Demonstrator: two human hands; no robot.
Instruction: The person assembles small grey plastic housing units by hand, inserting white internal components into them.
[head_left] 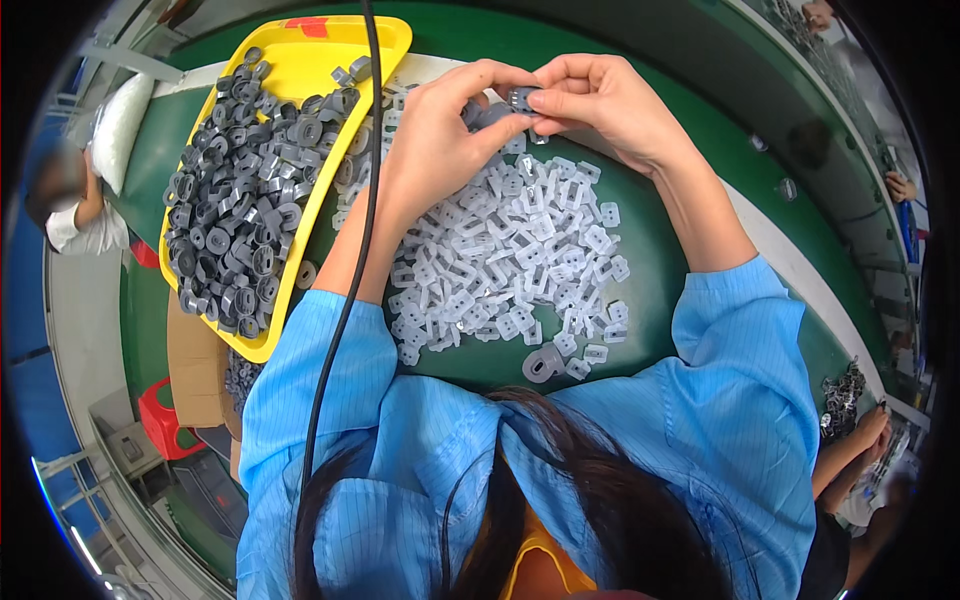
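Both hands meet above the far edge of a pile of small translucent white plastic pieces. My left hand is closed, with thumb and forefinger at a small dark grey plastic part. My right hand pinches the same part from the other side. More grey plastic shows beneath my left hand's fingers; whether it is held or lies on the table I cannot tell. One grey ring-shaped part lies at the near edge of the white pile.
A yellow tray heaped with dark grey parts stands at the left. A black cable hangs across my left forearm. Left of me are a cardboard box and a red stool. Other people work at both sides.
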